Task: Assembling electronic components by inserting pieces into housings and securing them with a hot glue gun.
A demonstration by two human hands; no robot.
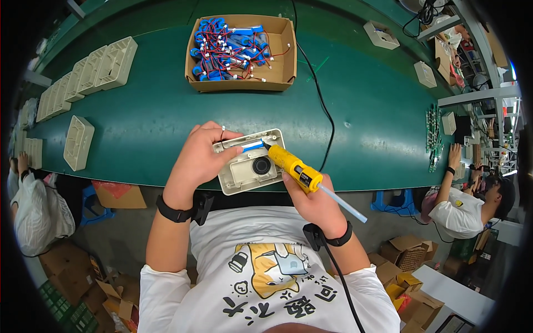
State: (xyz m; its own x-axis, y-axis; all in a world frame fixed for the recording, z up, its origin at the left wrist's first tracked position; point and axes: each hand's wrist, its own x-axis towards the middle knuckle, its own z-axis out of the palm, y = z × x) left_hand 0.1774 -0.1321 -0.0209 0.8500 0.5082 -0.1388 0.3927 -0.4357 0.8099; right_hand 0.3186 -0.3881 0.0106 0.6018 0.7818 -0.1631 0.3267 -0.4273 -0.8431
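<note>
The left hand [198, 158] grips and covers the left end of the beige housing [251, 162]. The right hand [314, 201] is closed around a yellow glue gun [292, 167], its nozzle at a blue cell.

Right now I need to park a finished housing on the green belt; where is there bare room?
Bare green belt lies between the cardboard box and the left housing row, and right of the black cable. Crowded around the held housing.

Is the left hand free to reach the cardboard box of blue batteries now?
Probably not at once: the left hand holds the plastic case, though the green table toward the box lies open.
</note>
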